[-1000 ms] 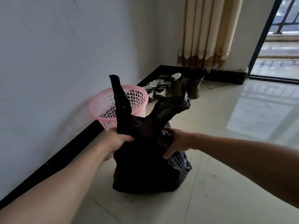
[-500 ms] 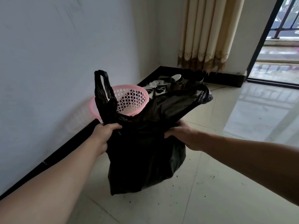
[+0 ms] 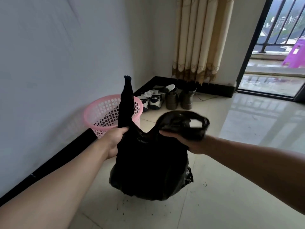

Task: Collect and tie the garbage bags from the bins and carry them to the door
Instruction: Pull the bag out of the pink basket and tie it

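A full black garbage bag (image 3: 150,169) hangs between my hands just above the tiled floor. My left hand (image 3: 113,139) grips the bag's left handle, which is twisted into a strip standing straight up. My right hand (image 3: 188,142) grips the right handle, whose loop flops over to the right. A pink perforated bin (image 3: 105,114) stands behind the bag against the white wall, with no bag in it.
Two pairs of shoes (image 3: 165,98) sit in the corner under a beige curtain (image 3: 201,38). An open balcony doorway (image 3: 272,76) with a purple stool (image 3: 295,55) outside lies at the right. Dark crumbs speckle the floor (image 3: 231,204) around the bag.
The bag has been lifted off the floor. The left handle has been twisted into a narrow upright strip, and the right loop has swung down to the right. The view has tilted up.
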Action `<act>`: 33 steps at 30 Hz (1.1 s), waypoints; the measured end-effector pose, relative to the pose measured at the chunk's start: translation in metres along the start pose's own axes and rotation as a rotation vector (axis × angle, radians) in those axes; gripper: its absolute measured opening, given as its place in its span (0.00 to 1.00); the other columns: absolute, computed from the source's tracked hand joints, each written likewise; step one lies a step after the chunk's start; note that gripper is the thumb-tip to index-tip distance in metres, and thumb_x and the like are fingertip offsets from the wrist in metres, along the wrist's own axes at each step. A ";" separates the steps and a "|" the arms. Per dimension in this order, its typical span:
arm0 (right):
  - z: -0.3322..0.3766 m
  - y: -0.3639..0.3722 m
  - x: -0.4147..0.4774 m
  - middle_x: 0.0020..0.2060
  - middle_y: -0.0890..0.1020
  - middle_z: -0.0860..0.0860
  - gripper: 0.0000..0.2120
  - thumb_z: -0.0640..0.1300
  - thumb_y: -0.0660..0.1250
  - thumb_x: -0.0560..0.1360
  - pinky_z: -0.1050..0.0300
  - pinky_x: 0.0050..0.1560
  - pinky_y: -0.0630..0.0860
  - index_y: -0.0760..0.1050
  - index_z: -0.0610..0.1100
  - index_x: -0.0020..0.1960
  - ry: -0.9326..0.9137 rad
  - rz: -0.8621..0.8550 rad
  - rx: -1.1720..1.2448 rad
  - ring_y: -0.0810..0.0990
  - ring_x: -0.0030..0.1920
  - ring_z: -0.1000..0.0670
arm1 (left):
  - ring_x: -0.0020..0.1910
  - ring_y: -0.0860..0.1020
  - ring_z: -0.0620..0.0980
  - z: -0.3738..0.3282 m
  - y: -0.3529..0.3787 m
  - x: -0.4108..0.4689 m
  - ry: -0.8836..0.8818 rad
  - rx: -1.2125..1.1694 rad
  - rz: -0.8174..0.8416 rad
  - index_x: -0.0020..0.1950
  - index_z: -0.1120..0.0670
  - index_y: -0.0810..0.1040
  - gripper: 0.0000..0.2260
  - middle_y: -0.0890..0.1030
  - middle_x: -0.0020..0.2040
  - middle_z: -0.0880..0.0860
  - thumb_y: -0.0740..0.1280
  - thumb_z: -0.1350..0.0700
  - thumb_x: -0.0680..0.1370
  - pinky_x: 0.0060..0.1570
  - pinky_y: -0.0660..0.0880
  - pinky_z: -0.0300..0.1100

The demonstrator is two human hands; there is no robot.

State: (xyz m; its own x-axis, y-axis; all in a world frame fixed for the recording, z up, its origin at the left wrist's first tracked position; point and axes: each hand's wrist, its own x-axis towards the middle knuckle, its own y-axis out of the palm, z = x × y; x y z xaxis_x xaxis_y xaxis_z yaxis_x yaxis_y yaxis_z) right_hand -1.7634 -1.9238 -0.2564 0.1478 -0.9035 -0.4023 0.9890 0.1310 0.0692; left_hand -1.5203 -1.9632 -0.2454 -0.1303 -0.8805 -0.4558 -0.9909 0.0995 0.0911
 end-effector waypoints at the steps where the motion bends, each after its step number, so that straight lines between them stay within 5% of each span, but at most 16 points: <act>1: 0.010 0.008 -0.007 0.54 0.84 0.44 0.16 0.48 0.74 0.72 0.53 0.61 0.76 0.78 0.43 0.57 -0.031 -0.035 -0.062 0.82 0.54 0.47 | 0.39 0.84 0.52 -0.001 0.001 -0.002 -0.019 -0.015 0.014 0.60 0.58 0.79 0.13 0.84 0.45 0.56 0.62 0.54 0.81 0.35 0.80 0.42; 3: 0.019 0.008 -0.009 0.46 0.85 0.45 0.08 0.45 0.69 0.76 0.55 0.51 0.80 0.79 0.42 0.52 -0.095 -0.076 -0.050 0.84 0.46 0.46 | 0.34 0.83 0.51 -0.003 0.003 -0.007 -0.033 -0.052 0.018 0.58 0.59 0.79 0.13 0.83 0.40 0.54 0.62 0.54 0.80 0.33 0.80 0.41; 10: 0.043 0.004 -0.017 0.29 0.79 0.48 0.04 0.39 0.67 0.74 0.59 0.34 0.75 0.78 0.42 0.40 -0.249 -0.264 0.083 0.78 0.29 0.50 | 0.48 0.81 0.55 -0.010 0.006 -0.011 -0.027 -0.186 0.013 0.59 0.58 0.80 0.15 0.83 0.50 0.57 0.60 0.52 0.81 0.48 0.78 0.49; 15: 0.056 -0.002 -0.018 0.38 0.82 0.43 0.06 0.41 0.68 0.72 0.56 0.34 0.78 0.79 0.39 0.47 -0.131 -0.331 0.275 0.81 0.33 0.44 | 0.48 0.82 0.55 -0.014 0.018 -0.015 0.008 -0.294 0.027 0.55 0.59 0.80 0.14 0.84 0.49 0.58 0.58 0.54 0.81 0.47 0.77 0.48; 18: 0.060 -0.007 -0.022 0.50 0.85 0.44 0.16 0.43 0.61 0.76 0.54 0.36 0.82 0.77 0.37 0.60 -0.034 -0.170 0.405 0.85 0.42 0.44 | 0.46 0.83 0.56 -0.025 0.026 -0.017 0.047 -0.412 0.059 0.56 0.60 0.80 0.15 0.86 0.44 0.59 0.57 0.53 0.82 0.44 0.76 0.48; 21: 0.065 -0.015 -0.027 0.52 0.85 0.47 0.16 0.45 0.54 0.80 0.54 0.43 0.82 0.78 0.39 0.56 -0.036 0.025 0.455 0.85 0.44 0.47 | 0.41 0.85 0.56 -0.034 0.032 -0.018 0.080 -0.448 0.095 0.57 0.61 0.79 0.15 0.85 0.45 0.60 0.57 0.54 0.82 0.46 0.78 0.49; 25: 0.072 -0.019 -0.034 0.54 0.84 0.48 0.16 0.44 0.59 0.75 0.53 0.51 0.78 0.77 0.42 0.59 -0.061 0.202 0.415 0.81 0.45 0.49 | 0.37 0.85 0.56 -0.036 0.037 -0.020 0.068 -0.449 0.139 0.52 0.62 0.79 0.15 0.85 0.41 0.60 0.56 0.55 0.82 0.39 0.83 0.47; 30: 0.076 -0.025 -0.040 0.44 0.84 0.48 0.15 0.46 0.56 0.79 0.56 0.43 0.82 0.78 0.41 0.55 -0.026 0.327 0.447 0.83 0.41 0.50 | 0.36 0.85 0.58 -0.037 0.034 -0.023 0.058 -0.517 0.124 0.50 0.63 0.80 0.16 0.85 0.40 0.62 0.56 0.54 0.81 0.43 0.80 0.51; 33: 0.077 -0.023 -0.040 0.35 0.81 0.51 0.15 0.48 0.55 0.81 0.58 0.40 0.80 0.77 0.43 0.46 -0.023 0.257 0.460 0.80 0.35 0.52 | 0.35 0.85 0.58 -0.039 0.030 -0.022 0.061 -0.555 0.145 0.49 0.62 0.79 0.16 0.85 0.38 0.61 0.57 0.53 0.81 0.33 0.82 0.48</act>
State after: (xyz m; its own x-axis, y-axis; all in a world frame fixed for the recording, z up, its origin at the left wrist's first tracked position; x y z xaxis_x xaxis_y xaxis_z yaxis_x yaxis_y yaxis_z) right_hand -1.7933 -1.9220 -0.1714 0.3800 -0.8750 -0.3000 0.8132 0.1615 0.5591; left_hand -1.5462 -1.9587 -0.1983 -0.2447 -0.9026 -0.3541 -0.7943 -0.0228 0.6072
